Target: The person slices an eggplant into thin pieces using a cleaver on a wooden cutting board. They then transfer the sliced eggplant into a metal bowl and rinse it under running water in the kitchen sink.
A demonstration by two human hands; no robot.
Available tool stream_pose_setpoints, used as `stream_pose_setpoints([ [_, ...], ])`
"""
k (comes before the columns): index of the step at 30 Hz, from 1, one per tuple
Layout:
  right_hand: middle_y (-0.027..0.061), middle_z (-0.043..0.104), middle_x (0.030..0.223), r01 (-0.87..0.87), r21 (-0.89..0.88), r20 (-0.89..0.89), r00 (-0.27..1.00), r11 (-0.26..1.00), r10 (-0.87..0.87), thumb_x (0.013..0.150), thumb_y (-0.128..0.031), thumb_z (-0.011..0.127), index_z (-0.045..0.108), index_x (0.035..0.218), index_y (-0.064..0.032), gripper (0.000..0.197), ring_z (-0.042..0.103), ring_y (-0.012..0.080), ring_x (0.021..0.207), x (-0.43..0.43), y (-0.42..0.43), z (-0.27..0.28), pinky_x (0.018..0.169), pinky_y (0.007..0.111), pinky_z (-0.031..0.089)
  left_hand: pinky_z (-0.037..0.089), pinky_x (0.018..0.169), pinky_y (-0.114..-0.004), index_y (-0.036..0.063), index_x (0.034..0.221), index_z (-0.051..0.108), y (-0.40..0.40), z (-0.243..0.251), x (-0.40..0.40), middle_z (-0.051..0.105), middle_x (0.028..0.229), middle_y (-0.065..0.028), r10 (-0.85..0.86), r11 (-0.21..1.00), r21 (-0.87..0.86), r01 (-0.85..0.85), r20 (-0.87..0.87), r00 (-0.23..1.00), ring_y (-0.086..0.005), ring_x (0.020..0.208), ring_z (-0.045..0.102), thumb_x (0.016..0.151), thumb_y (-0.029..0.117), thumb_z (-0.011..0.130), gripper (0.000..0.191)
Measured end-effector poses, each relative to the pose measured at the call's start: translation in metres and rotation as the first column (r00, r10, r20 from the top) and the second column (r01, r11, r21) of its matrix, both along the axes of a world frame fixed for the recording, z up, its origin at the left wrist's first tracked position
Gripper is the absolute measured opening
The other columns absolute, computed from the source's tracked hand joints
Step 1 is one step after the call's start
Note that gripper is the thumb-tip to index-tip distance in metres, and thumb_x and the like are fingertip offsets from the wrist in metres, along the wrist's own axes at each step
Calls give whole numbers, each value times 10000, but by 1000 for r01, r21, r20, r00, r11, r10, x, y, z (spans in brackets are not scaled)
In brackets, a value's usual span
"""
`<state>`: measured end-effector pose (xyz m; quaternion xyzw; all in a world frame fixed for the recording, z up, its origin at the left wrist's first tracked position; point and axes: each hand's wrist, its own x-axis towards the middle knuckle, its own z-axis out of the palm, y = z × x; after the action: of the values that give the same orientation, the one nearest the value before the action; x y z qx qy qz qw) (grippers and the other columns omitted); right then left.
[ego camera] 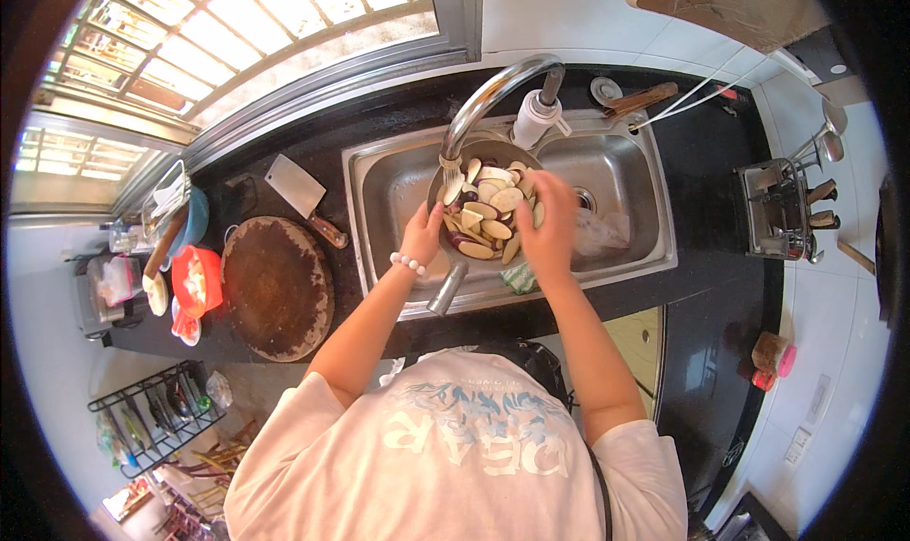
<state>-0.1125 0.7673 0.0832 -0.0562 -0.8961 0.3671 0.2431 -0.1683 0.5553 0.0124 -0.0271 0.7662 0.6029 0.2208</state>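
Sliced eggplant (490, 207) with purple skin and pale flesh fills a metal pan (435, 186) at the middle of the sink. My left hand (421, 239), with a white bead bracelet at the wrist, grips the pan's left rim. At the right side of the pan my right hand (549, 221) touches the slices; it is blurred, and whether a slice is in its fingers is hidden. The pan's metal handle (448, 289) points towards me. From the curved faucet (490, 90), water runs onto the slices at the pan's left edge.
A cleaver (302, 193) and a round chopping board (277, 289) lie left of the double sink (661, 207). Beyond the board stands a red bowl (197, 281) of cut pieces. A plastic bag (601, 232) is in the right basin. Utensils hang in a wall rack (775, 207).
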Motion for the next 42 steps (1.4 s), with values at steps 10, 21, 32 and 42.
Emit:
stream_pose_setpoints([
  [10, 34, 536, 1206, -371, 161, 348, 889, 914, 299, 759, -192, 700, 621, 1122, -178, 372, 410, 299, 1260, -5, -53, -13, 1096, 586, 213, 465, 842, -361, -20, 1169, 571, -8, -25, 0, 665, 1018, -188, 72, 997, -14, -72, 13, 997, -268, 933, 621, 1001, 340, 466, 411],
  [21, 111, 481, 1362, -433, -68, 236, 868, 899, 436, 764, -345, 738, 643, 1135, -111, 449, 347, 338, 1347, -9, -46, -19, 1124, 524, 222, 457, 866, -317, -26, 1197, 565, -27, -9, 5, 658, 1072, -155, 59, 995, 84, -56, -38, 998, -213, 982, 602, 1004, 311, 474, 399],
  [32, 142, 359, 1459, -304, 325, 363, 914, 896, 178, 898, -436, 551, 443, 1409, -235, 559, 256, 392, 1379, -11, -66, -43, 1140, 530, 153, 459, 841, -277, -19, 1202, 566, -32, 12, 1, 650, 1065, -69, -55, 998, 27, 54, 20, 998, -125, 958, 569, 1002, 273, 496, 361],
  [42, 155, 445, 1400, -350, 97, 226, 919, 932, 322, 929, -251, 561, 561, 1264, -72, 379, 382, 353, 1325, -17, -37, -34, 1116, 465, 249, 442, 896, -302, -19, 1218, 564, -34, -15, 3, 653, 1104, -140, 55, 998, 44, -54, -8, 998, -183, 1007, 585, 1001, 280, 485, 378],
])
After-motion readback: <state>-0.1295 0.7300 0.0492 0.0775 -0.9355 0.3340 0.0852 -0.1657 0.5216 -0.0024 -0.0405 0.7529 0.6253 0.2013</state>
